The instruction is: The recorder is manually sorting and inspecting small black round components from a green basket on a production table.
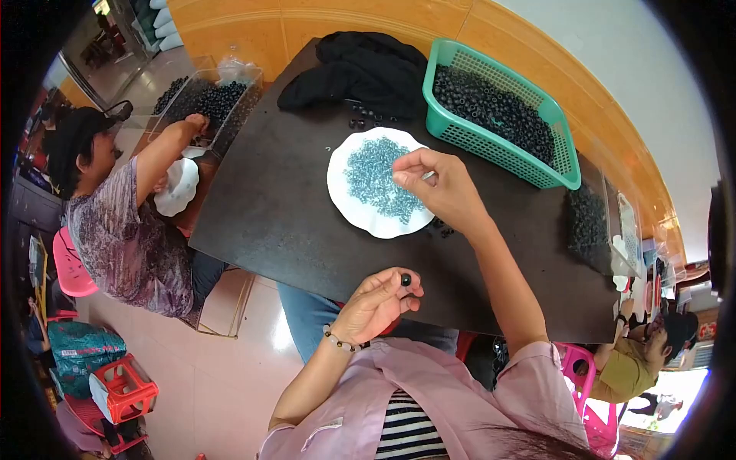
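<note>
Left hand [376, 305] at near table [284, 222] edge, pinching small black bead [405, 280] between fingertips. Right hand [438, 186] over white plate [346, 201] of blue-grey beads [376, 178], fingers pinched; held item too small to tell. Bare dark surface left of plate, open for moving. Green basket [563, 165] of black beads just right of plate, black cloth [360, 73] behind. Co-worker's arm [165, 149] at far left corner.

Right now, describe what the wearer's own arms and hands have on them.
Both hands are bare, no gloves. The left hand has a beaded bracelet at the wrist. Pink sleeves stop short, leaving the forearms uncovered; the right hand wears nothing visible.
</note>
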`<state>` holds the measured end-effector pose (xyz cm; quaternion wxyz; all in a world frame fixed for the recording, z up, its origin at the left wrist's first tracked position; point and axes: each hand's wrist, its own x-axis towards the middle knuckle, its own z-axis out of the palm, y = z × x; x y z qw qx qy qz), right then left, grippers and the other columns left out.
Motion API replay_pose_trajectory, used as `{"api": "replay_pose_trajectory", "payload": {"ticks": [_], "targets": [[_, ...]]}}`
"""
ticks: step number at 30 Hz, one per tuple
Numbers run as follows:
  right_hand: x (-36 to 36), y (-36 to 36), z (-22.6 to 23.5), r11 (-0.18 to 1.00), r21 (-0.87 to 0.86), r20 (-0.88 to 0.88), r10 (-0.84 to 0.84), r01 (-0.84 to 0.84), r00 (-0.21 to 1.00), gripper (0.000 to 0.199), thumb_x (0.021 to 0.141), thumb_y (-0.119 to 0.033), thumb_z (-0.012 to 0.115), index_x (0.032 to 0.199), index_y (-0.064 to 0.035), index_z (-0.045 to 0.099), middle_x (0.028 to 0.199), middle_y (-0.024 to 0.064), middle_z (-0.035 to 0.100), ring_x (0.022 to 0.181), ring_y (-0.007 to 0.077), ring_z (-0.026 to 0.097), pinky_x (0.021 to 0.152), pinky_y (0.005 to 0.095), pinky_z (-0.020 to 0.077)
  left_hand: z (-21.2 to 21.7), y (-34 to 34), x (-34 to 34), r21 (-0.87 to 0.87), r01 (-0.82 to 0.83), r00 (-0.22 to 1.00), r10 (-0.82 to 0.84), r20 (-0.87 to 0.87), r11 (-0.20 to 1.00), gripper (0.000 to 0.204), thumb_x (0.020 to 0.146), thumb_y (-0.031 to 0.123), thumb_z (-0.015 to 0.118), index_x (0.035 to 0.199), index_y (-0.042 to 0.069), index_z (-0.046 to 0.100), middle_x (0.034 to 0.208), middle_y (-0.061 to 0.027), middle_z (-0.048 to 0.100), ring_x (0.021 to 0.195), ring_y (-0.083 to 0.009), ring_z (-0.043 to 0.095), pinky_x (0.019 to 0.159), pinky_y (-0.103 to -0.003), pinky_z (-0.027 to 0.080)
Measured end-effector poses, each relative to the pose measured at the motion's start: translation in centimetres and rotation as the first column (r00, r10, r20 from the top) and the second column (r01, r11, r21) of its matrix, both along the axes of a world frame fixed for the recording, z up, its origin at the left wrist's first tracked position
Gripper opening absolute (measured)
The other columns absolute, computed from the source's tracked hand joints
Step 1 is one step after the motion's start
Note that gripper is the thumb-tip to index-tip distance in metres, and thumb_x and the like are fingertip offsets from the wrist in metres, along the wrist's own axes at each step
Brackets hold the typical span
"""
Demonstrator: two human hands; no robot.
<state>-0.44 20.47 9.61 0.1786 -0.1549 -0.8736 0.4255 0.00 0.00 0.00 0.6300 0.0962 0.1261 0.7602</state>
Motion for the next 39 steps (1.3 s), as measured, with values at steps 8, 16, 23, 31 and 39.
{"api": "replay_pose_trajectory", "payload": {"ticks": [8,16,23,31,39], "targets": [[5.0,-10.0,8.8,0.234,-0.341,-0.726,0.549,-0.91,0.413,0.025,0.088,-0.018,0.067,0.092,0.0064,0.067,0.087,0.0175,0.066,0.062,0.0264,0.061,0.054,0.0334,0.0464,-0.5,0.7,0.8,-0.079,-0.012,1.0,0.013,0.007,0.997,0.028,0.097,0.029,0.055,0.102,0.002,0.058,0.103,-0.0058,0.054,0.098,-0.0171,0.052,0.082,-0.033,0.044],[4.0,-9.7,12.2,0.053,-0.117,-0.738,0.663,-0.992,0.122,0.025,0.079,-0.021,0.078,0.087,0.0025,0.074,0.083,0.0102,0.07,0.072,0.0145,0.052,0.057,0.0249,0.0404,0.2,0.4,0.5,0.001,-0.012,0.999,0.012,-0.041,1.0,0.03,0.098,0.03,0.052,0.104,0.002,0.058,0.104,-0.0051,0.054,0.098,-0.016,0.052,0.083,-0.032,0.043],[3.8,-9.9,11.1,-0.008,-0.069,-0.84,0.539,-0.998,0.054,0.03,0.082,-0.025,0.076,0.09,0.0044,0.072,0.08,0.0095,0.069,0.072,0.0144,0.052,0.057,0.0237,0.0385,0.2,0.3,0.4,0.015,-0.019,0.999,0.02,-0.045,1.0,0.03,0.098,0.03,0.053,0.104,0.002,0.058,0.103,-0.0056,0.054,0.098,-0.0162,0.053,0.082,-0.032,0.043],[4.6,-10.5,7.8,0.12,-0.186,-0.89,0.4,-0.975,0.219,0.01,0.082,-0.007,0.067,0.088,0.0018,0.069,0.085,0.0144,0.067,0.069,0.0265,0.061,0.062,0.0313,0.0475,0.3,0.6,0.6,-0.031,-0.01,1.0,0.01,-0.003,0.999,0.031,0.097,0.031,0.055,0.105,0.001,0.058,0.103,-0.0058,0.054,0.096,-0.0166,0.053,0.082,-0.033,0.044],[-1.8,1.7,2.4,0.991,0.07,-0.055,0.118,-0.114,0.992,0.015,0.087,-0.009,0.062,0.094,0.0009,0.07,0.076,0.0029,0.066,0.067,0.0075,0.056,0.064,0.024,0.0458,0.7,0.3,0.4,-0.025,-0.034,0.998,0.033,-0.061,0.999,0.03,0.096,0.031,0.056,0.099,0.001,0.058,0.102,-0.0064,0.052,0.097,-0.0188,0.05,0.079,-0.034,0.043]]}}
